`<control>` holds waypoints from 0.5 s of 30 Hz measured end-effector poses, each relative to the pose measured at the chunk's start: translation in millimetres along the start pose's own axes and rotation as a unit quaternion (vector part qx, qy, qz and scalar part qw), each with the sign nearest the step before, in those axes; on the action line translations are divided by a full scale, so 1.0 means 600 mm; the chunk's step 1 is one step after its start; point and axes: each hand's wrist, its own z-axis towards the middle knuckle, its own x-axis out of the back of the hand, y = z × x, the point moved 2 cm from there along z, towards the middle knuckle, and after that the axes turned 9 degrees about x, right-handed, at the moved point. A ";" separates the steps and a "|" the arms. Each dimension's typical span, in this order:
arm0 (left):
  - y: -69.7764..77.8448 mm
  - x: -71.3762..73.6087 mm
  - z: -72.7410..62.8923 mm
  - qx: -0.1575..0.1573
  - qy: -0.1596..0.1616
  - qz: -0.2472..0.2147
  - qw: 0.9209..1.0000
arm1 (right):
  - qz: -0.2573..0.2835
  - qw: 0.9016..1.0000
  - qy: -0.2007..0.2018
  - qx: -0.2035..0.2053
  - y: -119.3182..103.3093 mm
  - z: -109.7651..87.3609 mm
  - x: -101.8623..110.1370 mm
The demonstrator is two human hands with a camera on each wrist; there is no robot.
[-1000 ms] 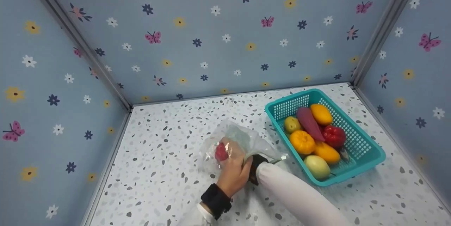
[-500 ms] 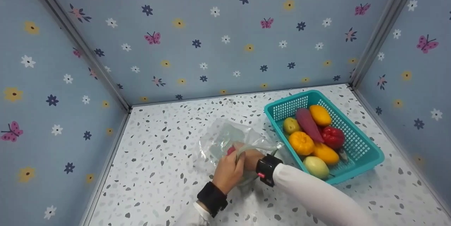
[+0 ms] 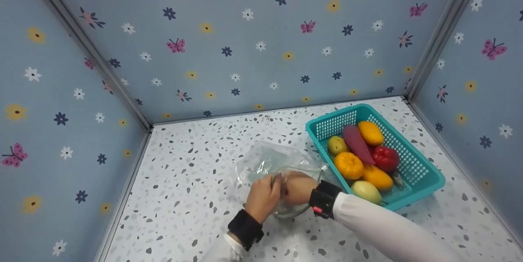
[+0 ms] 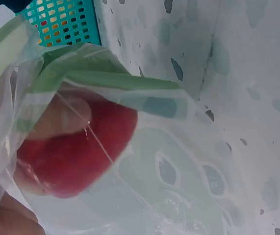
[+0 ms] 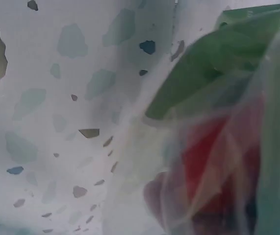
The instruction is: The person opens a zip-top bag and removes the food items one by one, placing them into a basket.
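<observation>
A clear plastic zip bag with a green strip along its mouth lies on the speckled table. My left hand grips the bag's edge at the mouth. Beside it, my right hand is at the opening, its fingers within the plastic. In the left wrist view, those fingers pinch a red, rounded fruit or vegetable, seen through the film; its exact kind I cannot tell. The right wrist view shows the red thing blurred behind the bag's green strip.
A teal basket stands to the right. Inside are a purple sweet potato, a red bell pepper, a small orange pumpkin and several other fruits. Patterned walls enclose the table at the back and sides.
My right hand has drawn back from deep inside the bag toward its mouth, bringing the red thing along. My left hand stays at the bag's edge, and the bag's far part has flattened.
</observation>
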 end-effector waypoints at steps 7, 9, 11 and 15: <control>-0.002 0.003 0.003 0.022 0.008 0.005 1.000 | 0.149 0.985 0.013 -0.089 -0.017 -0.020 0.035; -0.003 0.004 0.004 0.029 0.006 0.008 1.000 | 0.142 0.985 0.011 -0.092 -0.029 -0.028 0.049; -0.004 0.005 0.006 0.036 -0.002 0.005 0.999 | 0.134 0.986 0.009 -0.099 -0.040 -0.039 0.061; -0.006 0.009 0.009 0.046 -0.017 -0.007 0.999 | 0.128 0.986 0.007 -0.104 -0.050 -0.060 0.078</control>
